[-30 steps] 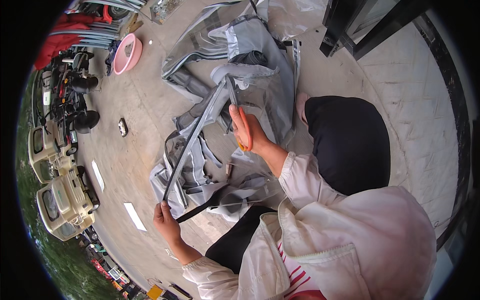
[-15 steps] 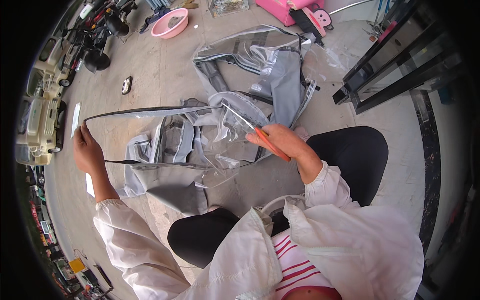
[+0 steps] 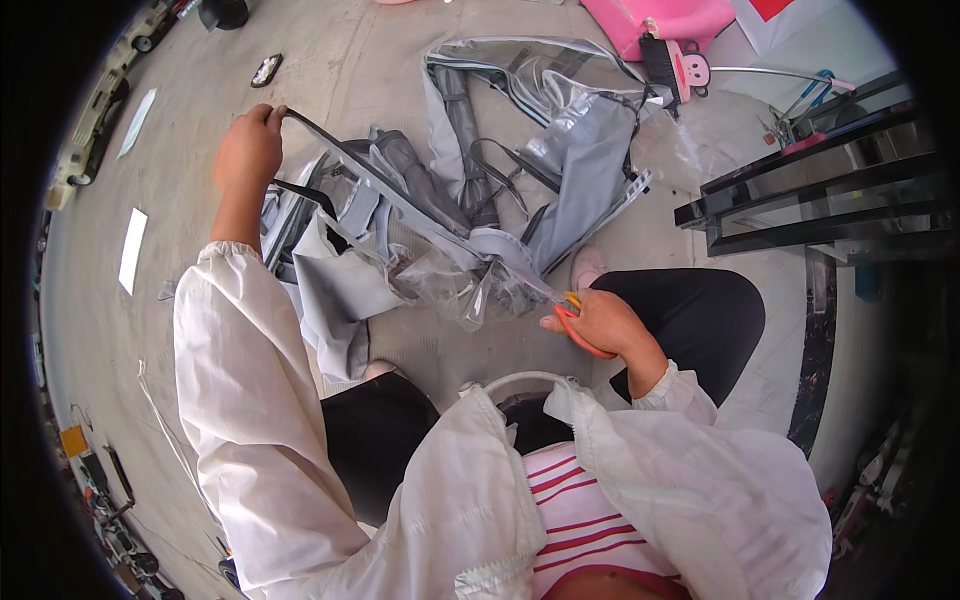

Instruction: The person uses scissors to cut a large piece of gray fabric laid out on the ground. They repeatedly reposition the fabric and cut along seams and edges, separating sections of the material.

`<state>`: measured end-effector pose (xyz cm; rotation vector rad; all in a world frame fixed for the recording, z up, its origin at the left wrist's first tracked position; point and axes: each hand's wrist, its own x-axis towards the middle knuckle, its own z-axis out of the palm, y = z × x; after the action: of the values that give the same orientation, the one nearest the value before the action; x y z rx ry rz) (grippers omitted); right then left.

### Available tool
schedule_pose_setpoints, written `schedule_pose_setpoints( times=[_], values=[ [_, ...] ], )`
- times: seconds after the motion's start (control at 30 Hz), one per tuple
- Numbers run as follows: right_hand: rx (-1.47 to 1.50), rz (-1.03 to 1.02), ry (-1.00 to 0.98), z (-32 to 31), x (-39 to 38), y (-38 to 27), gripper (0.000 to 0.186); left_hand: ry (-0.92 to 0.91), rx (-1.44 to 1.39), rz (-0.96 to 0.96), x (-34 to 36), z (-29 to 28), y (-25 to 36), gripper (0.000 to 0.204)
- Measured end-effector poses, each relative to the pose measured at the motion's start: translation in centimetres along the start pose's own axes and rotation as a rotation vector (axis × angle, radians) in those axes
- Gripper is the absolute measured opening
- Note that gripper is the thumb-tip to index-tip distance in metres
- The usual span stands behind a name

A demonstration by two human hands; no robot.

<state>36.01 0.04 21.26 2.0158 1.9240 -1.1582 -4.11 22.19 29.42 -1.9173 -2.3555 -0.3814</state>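
Observation:
Up at the upper left, my left hand (image 3: 250, 148) pinches a long grey fabric strip (image 3: 370, 175) with a dark edging, stretched diagonally down toward my right. My right hand (image 3: 610, 320) is closed on orange-handled scissors (image 3: 578, 336); their blades lie along the lower end of that strip, partly hidden among clear plastic. Beneath both hands and ahead of them, a heap of grey fabric and transparent plastic sheeting (image 3: 585, 195) lies on the concrete floor between my dark-trousered legs.
A pink box-like object (image 3: 640, 20) with a plush face sits at top right, near a black metal frame (image 3: 800, 225) at the right. White strips (image 3: 132, 250) and a small black-rimmed object (image 3: 266, 70) lie on the left floor. Vehicles (image 3: 95, 140) stand along the far left.
My left hand has risen, pulling the strip up and away. My right hand with the scissors has moved right and a little downward in the view, which has shifted.

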Motion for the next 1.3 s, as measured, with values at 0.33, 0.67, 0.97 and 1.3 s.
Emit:
schedule_pose_setpoints(
  times=[0.33,0.67,0.97,1.3],
  values=[
    [0.917,0.055,-0.711,5.2,-0.2,-1.8,0.071,0.073,-0.271,-0.058,-3.2,-0.7,-4.5,0.039],
    [1.072,-0.013,-0.611,7.4,6.0,-7.0,0.074,0.413,-0.852,-0.114,-13.0,-7.6,-6.4,0.034],
    [0.771,-0.244,-0.573,6.1,4.3,-14.0,0.068,0.101,-0.332,0.144,-16.1,-2.5,-6.6,0.04],
    [0.631,-0.263,-0.392,6.2,3.2,-13.5,0.073,-0.575,-0.48,0.143,-18.5,2.1,-0.1,0.038]
  ],
)
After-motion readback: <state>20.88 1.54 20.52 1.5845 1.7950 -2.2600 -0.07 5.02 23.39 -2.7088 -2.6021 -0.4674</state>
